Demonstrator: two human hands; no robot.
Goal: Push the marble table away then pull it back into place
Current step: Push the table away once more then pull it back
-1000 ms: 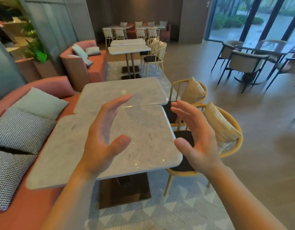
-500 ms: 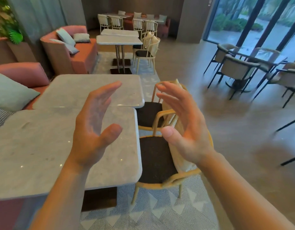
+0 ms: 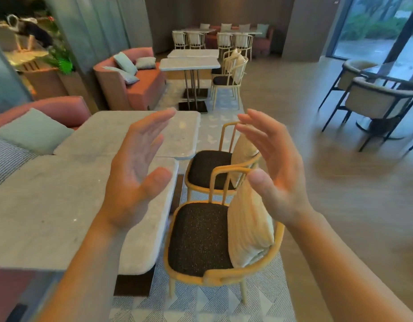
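Your left hand (image 3: 135,173) and right hand (image 3: 274,168) are both raised with fingers spread, palms facing each other, holding nothing. The marble table (image 3: 50,205) sits low on your left, untouched, with a cushioned chair (image 3: 200,240) just beside its right edge.

Both hands, left (image 3: 135,168) & right (image 3: 274,168), spread empty above marble table (image 3: 50,210).
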